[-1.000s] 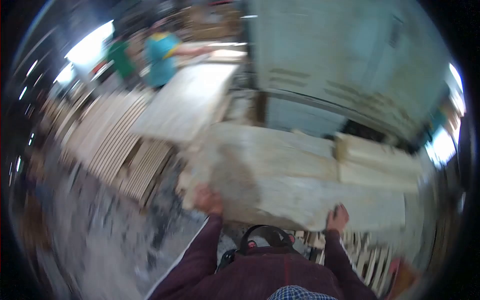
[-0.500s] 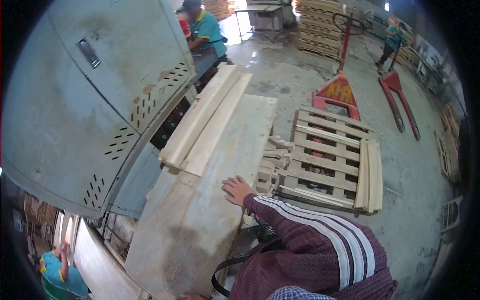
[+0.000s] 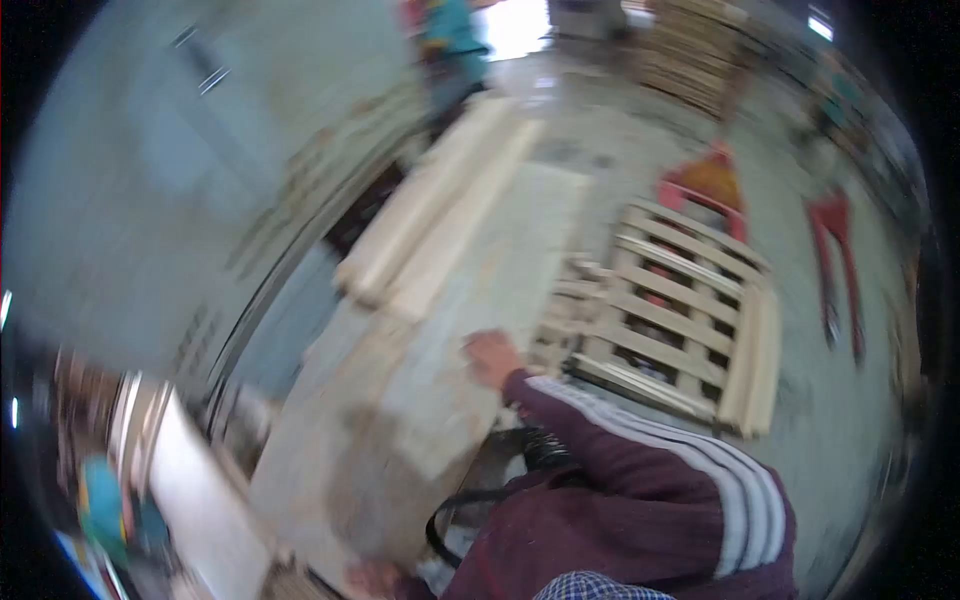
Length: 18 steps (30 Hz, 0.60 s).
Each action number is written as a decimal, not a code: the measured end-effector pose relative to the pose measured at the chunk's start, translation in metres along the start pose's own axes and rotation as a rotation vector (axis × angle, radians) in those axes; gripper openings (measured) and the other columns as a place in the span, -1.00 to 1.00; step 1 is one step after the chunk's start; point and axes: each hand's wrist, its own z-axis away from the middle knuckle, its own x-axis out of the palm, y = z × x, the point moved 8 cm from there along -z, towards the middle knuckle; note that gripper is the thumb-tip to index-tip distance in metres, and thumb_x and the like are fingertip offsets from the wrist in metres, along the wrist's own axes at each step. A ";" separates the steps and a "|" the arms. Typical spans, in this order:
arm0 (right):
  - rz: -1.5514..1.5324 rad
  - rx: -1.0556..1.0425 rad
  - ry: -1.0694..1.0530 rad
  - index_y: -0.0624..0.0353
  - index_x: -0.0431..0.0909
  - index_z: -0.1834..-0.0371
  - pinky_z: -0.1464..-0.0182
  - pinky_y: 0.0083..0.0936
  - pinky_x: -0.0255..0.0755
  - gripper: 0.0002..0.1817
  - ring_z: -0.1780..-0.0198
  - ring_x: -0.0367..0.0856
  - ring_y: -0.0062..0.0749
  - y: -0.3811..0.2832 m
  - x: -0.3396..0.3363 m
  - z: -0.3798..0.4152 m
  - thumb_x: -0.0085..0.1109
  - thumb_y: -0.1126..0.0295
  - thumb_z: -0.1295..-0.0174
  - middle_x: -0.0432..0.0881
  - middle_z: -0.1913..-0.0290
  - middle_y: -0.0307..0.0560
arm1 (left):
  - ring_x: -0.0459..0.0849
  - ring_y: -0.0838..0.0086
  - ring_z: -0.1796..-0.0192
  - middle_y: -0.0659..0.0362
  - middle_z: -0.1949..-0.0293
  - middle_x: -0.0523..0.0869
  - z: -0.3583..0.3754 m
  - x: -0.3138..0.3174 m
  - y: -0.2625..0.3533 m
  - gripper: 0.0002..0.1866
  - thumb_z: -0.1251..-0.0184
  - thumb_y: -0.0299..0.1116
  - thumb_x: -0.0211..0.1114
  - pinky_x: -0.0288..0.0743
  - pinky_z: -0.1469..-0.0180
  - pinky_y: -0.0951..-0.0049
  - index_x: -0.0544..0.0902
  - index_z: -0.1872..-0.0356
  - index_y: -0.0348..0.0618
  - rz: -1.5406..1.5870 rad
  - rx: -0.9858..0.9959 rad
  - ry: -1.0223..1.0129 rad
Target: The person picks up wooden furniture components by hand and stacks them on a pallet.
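My right hand (image 3: 493, 358) rests at the near edge of a long, worn, pale work table (image 3: 400, 430), its fingers apart and nothing in them, though blurred. Up the table from it lie pale wooden boards (image 3: 465, 215), side by side along the cabinet side; the hand is apart from them. My left hand (image 3: 375, 578) is low at the bottom edge of the view, over the table's lower end. Blur and the frame edge hide its fingers.
A big grey-blue metal cabinet (image 3: 230, 130) borders the table. Wood offcuts (image 3: 570, 310) lie between the table and a pallet (image 3: 675, 315) carrying strips. Red pallet jacks (image 3: 705, 180) and stacked wood (image 3: 695, 50) stand beyond. A co-worker (image 3: 105, 505) is at lower left, others further off.
The view has swung and blurred, so the table, boards and pallet sit further right. My right hand stays on the table; more of my left hand shows at the bottom.
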 end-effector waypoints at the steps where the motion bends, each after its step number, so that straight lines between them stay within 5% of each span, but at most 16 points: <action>1: -0.020 -0.055 0.191 0.11 0.54 0.13 -0.28 -0.03 0.23 -0.63 -0.19 0.44 -0.03 0.000 -0.003 0.000 0.25 0.35 0.08 0.56 -0.05 0.01 | 0.30 -0.08 -0.42 -0.17 -0.41 0.30 0.009 0.008 0.001 -0.43 -0.55 -0.09 -0.17 0.18 -0.43 0.03 0.29 -0.38 -0.29 -0.065 0.052 -0.049; 2: 0.021 -0.077 0.144 0.12 0.54 0.12 -0.26 -0.03 0.23 -0.62 -0.17 0.44 0.01 -0.003 -0.003 -0.005 0.26 0.36 0.08 0.55 -0.06 0.04 | 0.30 -0.08 -0.42 -0.17 -0.41 0.30 0.017 0.055 -0.030 -0.43 -0.55 -0.09 -0.17 0.18 -0.43 0.03 0.29 -0.38 -0.29 -0.112 -0.120 -0.086; 3: -0.015 -0.065 0.082 0.12 0.53 0.11 -0.24 -0.03 0.23 -0.62 -0.16 0.43 0.02 -0.004 0.000 -0.007 0.26 0.37 0.07 0.55 -0.09 0.05 | 0.31 0.10 -0.44 -0.01 -0.40 0.37 0.029 -0.012 0.000 -0.49 -0.51 -0.10 -0.10 0.17 -0.40 0.02 0.38 -0.34 -0.15 -0.022 -0.019 0.595; 4: -0.042 -0.078 0.067 0.11 0.54 0.06 -0.35 -0.02 0.13 -0.61 -0.24 0.40 0.01 -0.005 -0.003 -0.003 0.25 0.33 0.01 0.53 -0.16 0.05 | 0.31 0.19 -0.44 0.06 -0.38 0.41 0.014 0.001 -0.018 -0.46 -0.39 -0.05 0.02 0.17 -0.37 -0.01 0.42 -0.31 -0.08 0.309 -0.141 0.265; 6: -0.015 -0.096 0.010 0.10 0.53 0.04 -0.37 -0.06 0.12 -0.63 -0.28 0.38 -0.04 -0.015 -0.011 -0.009 0.28 0.30 -0.05 0.52 -0.20 0.02 | 0.32 0.19 -0.43 0.10 -0.35 0.45 0.013 -0.015 -0.017 -0.41 -0.25 0.04 0.11 0.10 -0.37 -0.11 0.47 -0.28 0.05 0.329 -0.296 0.237; 10: 0.113 -0.093 -0.066 0.04 0.51 -0.13 -0.42 -0.15 0.06 -0.57 -0.34 0.34 -0.12 -0.019 0.001 -0.023 0.16 0.14 -0.21 0.47 -0.30 -0.12 | 0.24 0.17 -0.47 0.12 -0.43 0.34 0.004 -0.042 -0.011 -0.43 -0.30 0.02 0.09 -0.01 -0.43 -0.16 0.44 -0.32 0.11 0.251 -0.491 0.178; 18: 0.177 -0.101 -0.074 0.02 0.51 -0.16 -0.43 -0.14 0.05 -0.54 -0.35 0.33 -0.12 -0.004 0.008 -0.015 0.08 0.03 -0.30 0.45 -0.33 -0.14 | 0.09 0.13 -0.53 0.14 -0.50 0.19 0.012 -0.044 -0.008 -0.40 -0.37 0.03 0.06 -0.19 -0.48 -0.14 0.35 -0.40 0.11 0.362 -0.449 0.160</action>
